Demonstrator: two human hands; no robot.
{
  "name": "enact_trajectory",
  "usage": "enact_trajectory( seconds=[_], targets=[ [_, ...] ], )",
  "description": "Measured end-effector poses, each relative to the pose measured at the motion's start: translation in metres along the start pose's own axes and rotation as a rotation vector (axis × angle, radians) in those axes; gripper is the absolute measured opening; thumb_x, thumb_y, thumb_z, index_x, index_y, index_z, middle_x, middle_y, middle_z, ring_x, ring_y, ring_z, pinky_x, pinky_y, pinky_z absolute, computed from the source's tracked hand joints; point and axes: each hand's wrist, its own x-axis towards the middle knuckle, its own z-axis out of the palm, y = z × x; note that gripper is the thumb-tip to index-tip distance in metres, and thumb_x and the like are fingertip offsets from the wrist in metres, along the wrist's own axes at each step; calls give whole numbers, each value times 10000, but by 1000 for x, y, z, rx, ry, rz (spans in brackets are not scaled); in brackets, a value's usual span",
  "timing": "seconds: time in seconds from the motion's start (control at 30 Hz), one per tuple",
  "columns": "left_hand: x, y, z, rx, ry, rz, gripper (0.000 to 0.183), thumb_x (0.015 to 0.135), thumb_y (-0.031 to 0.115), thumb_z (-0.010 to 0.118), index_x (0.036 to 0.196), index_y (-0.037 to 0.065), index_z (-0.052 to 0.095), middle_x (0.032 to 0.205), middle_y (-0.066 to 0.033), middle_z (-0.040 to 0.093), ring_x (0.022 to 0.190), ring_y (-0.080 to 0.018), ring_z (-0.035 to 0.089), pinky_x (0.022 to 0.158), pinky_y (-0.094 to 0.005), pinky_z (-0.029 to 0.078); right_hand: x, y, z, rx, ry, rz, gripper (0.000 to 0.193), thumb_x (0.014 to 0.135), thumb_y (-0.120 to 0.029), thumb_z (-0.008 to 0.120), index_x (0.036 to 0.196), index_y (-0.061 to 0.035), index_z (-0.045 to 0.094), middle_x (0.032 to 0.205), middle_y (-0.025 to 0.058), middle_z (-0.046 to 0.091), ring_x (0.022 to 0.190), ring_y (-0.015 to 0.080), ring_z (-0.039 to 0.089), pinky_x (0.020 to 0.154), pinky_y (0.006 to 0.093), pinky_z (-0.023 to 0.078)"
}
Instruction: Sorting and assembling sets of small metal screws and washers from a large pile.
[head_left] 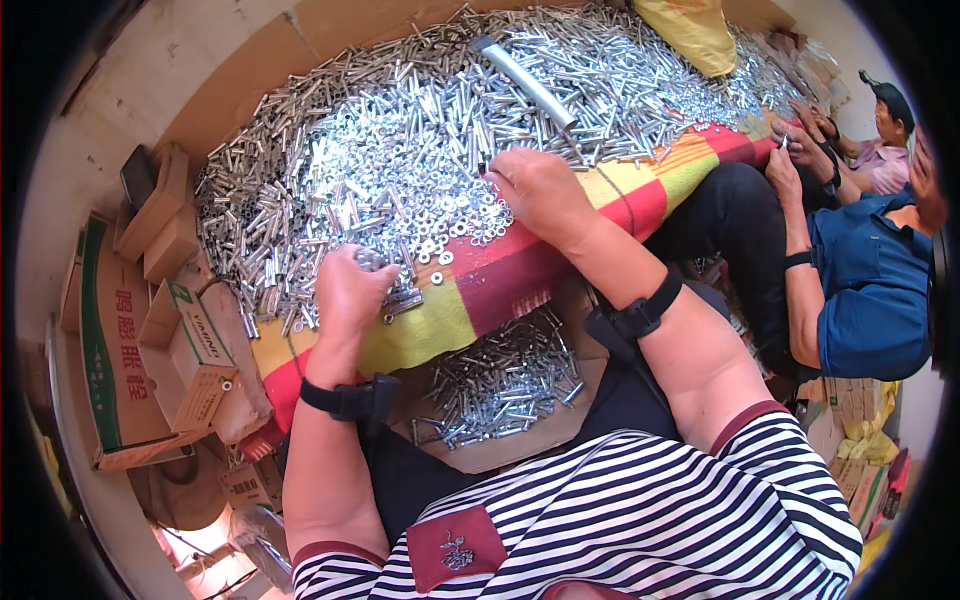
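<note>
Left hand [347, 290] grips small metal parts [370, 261] at the near edge of the fastener pile [400, 120]. Right hand [540, 195] is beside loose washers [488, 222]; whether its grip holds anything cannot be told. Step in hand: apparently part picking. Next move calls for fingertip precision.

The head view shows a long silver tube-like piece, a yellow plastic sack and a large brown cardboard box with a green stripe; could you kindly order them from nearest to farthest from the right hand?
1. Long silver tube-like piece: just beyond the right hand.
2. Yellow plastic sack: upper right.
3. Large brown cardboard box with a green stripe: far left.
</note>
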Motion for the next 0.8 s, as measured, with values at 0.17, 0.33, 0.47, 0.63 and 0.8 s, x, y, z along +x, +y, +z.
enact_trajectory(
  seconds=[0.17,0.33,0.47,0.63,0.8],
  targets=[
    [1,0,10,126,150,147,252,685,176,773,809,-22,678,646,-98,654,537,-145,579,549,-315,480,-3,-41,6,556,85,124,71,810,-51,610,843,5,583,748,159,604,688,310,615,643,384,488],
    [-11,29,-12,-703,-258,-167,154,820,113,674,919,14,611,707,-69,657,465,-63,478,404,-199,346,-1,-65,-2,1053,88,392,65,878,-44,579,875,21,579,701,51,607,558,88,603,479,222,479],
    [-21,41,-16,-1069,-451,-273,129,858,72,641,941,-9,584,716,-65,630,473,-58,447,407,-188,319,2,-61,-1,1175,-29,482,93,928,-67,524,882,6,559,719,42,596,575,94,607,502,214,494],
    [-18,38,-12,-1165,-503,-243,154,848,78,665,947,-8,584,708,-55,597,489,-65,462,416,-185,329,-1,-59,0,1218,-231,516,97,915,-59,534,856,12,562,680,58,601,522,107,604,446,234,497],
    [-14,19,-2,-1400,-490,-382,125,858,108,665,913,49,570,690,-30,573,462,-59,448,370,-167,297,-9,-67,12,1136,-420,406,124,877,-76,601,795,14,577,652,54,604,499,99,586,438,243,470]
  ],
)
